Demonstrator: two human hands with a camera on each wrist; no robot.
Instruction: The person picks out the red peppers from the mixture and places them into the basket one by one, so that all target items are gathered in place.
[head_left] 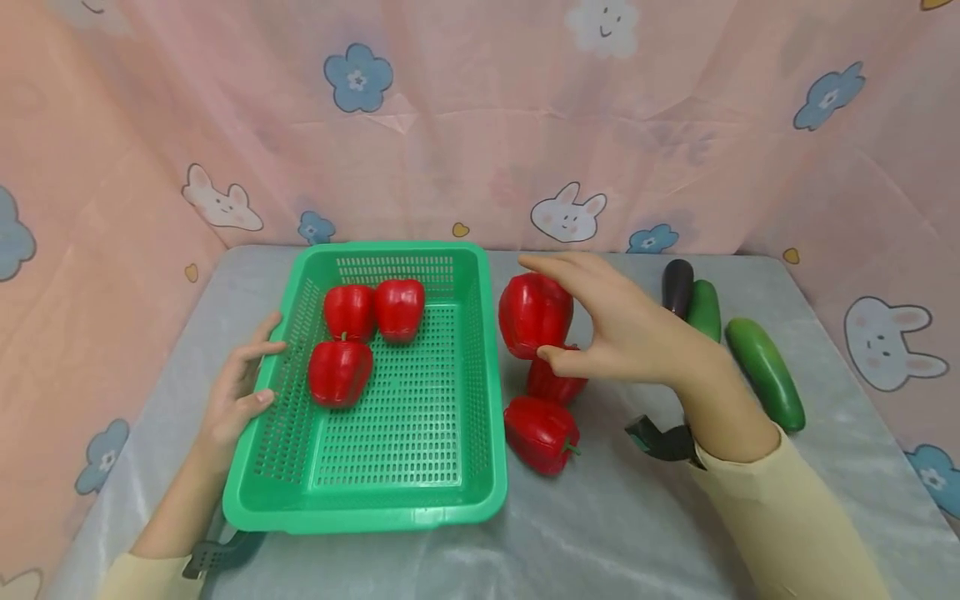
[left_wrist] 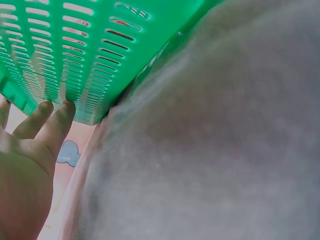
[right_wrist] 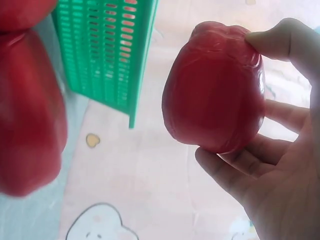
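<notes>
My right hand (head_left: 622, 325) holds a red bell pepper (head_left: 534, 315) between thumb and fingers, beside the right wall of the green basket (head_left: 495, 417). In the right wrist view this bell pepper (right_wrist: 215, 95) appears raised, the thumb at one end and the fingertips at the other. Two more red bell peppers lie below it on the table, the front one (head_left: 542, 433) with its green stem showing. At the basket's left side, my left hand (head_left: 236, 400) touches the rim with extended fingers; the left wrist view shows fingertips against the slotted outer wall (left_wrist: 95, 65).
Inside the basket, three red bell peppers (head_left: 341, 372) sit toward the back left. To the right of my right hand lie an eggplant (head_left: 678, 287), a green cucumber (head_left: 703, 310) and a thicker green vegetable (head_left: 765, 373). A pink patterned curtain (head_left: 465, 150) encloses the grey-covered table (head_left: 600, 517).
</notes>
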